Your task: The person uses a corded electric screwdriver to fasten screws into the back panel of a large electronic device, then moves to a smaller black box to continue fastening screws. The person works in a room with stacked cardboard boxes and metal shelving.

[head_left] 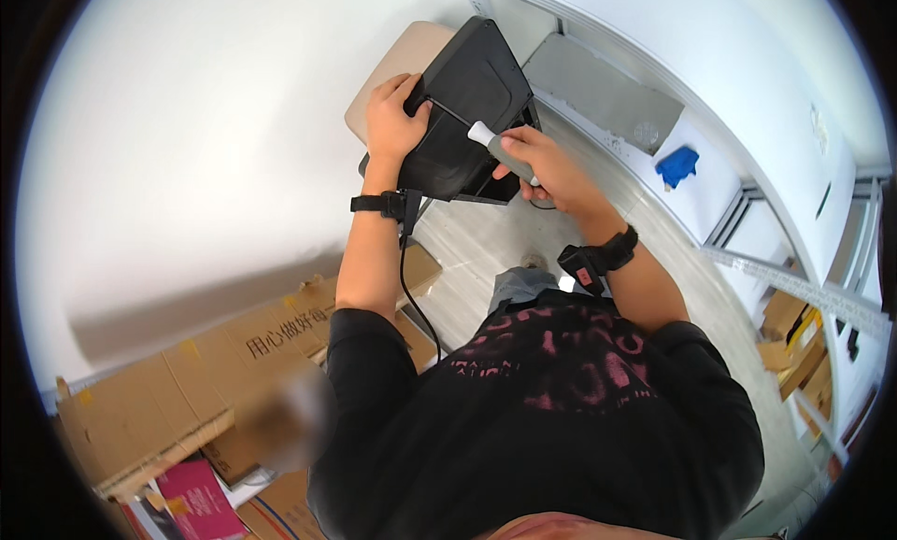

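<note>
A boxy black appliance (472,78) with a beige side (409,47) stands tilted in front of me by the white wall. My left hand (394,120) grips its left edge, the fingers over the beige side and the thumb on the black panel. In my right hand (551,171) is a screwdriver (479,133) with a grey and white handle. Its thin shaft runs up and left across the panel, and the tip meets the panel beside my left thumb. A screw at the tip is too small to make out. Black straps with small devices circle both wrists.
Long cardboard boxes (187,390) lie along the wall at lower left, near a magenta package (198,503). To the right runs a white metal frame (645,63) with a blue cloth-like thing (676,167) on its ledge. A black cable (411,292) hangs from my left wrist.
</note>
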`<move>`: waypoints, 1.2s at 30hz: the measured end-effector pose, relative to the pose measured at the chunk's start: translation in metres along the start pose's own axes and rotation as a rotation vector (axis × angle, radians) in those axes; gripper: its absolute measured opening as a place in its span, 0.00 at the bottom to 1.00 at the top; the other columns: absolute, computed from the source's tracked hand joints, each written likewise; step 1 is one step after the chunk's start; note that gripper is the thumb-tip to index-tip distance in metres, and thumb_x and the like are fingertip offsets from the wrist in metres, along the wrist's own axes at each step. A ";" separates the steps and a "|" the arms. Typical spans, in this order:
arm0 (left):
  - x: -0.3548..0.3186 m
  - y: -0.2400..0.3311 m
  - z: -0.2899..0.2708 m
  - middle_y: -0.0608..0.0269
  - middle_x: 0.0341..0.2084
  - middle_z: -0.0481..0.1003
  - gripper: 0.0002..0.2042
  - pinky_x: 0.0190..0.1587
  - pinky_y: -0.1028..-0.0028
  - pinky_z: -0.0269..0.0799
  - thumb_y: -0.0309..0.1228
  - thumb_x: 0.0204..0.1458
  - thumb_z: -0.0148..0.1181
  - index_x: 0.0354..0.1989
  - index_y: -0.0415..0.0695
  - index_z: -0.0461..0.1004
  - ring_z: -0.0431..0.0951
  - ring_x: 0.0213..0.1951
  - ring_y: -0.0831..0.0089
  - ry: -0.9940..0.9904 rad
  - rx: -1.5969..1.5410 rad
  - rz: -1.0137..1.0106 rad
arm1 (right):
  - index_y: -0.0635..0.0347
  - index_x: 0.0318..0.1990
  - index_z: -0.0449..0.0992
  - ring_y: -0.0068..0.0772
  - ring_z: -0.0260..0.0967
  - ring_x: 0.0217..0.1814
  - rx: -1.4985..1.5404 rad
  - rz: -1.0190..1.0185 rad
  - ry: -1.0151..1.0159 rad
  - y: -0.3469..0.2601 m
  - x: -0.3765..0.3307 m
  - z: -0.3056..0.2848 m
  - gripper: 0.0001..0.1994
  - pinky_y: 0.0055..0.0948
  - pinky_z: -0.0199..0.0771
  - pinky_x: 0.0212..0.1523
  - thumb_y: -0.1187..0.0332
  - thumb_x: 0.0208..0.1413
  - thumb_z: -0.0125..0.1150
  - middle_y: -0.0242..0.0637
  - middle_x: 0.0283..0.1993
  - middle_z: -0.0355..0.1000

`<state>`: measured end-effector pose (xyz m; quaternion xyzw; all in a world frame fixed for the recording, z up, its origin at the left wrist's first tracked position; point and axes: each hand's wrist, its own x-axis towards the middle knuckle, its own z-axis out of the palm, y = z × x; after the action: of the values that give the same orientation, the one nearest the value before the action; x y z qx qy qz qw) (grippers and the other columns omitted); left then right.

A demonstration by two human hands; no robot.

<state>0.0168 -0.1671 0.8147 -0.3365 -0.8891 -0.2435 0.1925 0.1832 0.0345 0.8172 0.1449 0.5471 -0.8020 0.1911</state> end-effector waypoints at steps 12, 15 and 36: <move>-0.011 0.023 -0.006 0.55 0.42 0.73 0.18 0.51 0.65 0.66 0.26 0.37 0.64 0.42 0.42 0.76 0.71 0.47 0.55 0.033 0.022 -0.177 | 0.60 0.49 0.65 0.36 0.69 0.33 -0.730 -0.657 0.324 0.022 0.013 -0.007 0.23 0.31 0.69 0.33 0.74 0.43 0.62 0.41 0.37 0.69; -0.018 0.029 -0.006 0.54 0.41 0.73 0.16 0.50 0.65 0.67 0.25 0.39 0.63 0.40 0.41 0.76 0.71 0.46 0.55 0.079 -0.003 -0.231 | 0.62 0.48 0.66 0.32 0.70 0.29 -0.287 -0.127 0.050 0.007 0.014 -0.007 0.20 0.30 0.68 0.25 0.70 0.45 0.59 0.40 0.37 0.71; -0.047 0.050 0.041 0.61 0.27 0.74 0.10 0.28 0.78 0.76 0.33 0.58 0.52 0.34 0.37 0.71 0.74 0.24 0.78 -0.094 -1.419 -0.949 | 0.62 0.53 0.63 0.25 0.68 0.31 0.021 0.072 -0.021 0.002 0.019 0.000 0.25 0.26 0.73 0.28 0.65 0.47 0.61 0.36 0.37 0.68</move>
<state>0.0772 -0.1349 0.7732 0.0208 -0.5801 -0.7831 -0.2232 0.1675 0.0311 0.8071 0.1578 0.5311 -0.8018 0.2240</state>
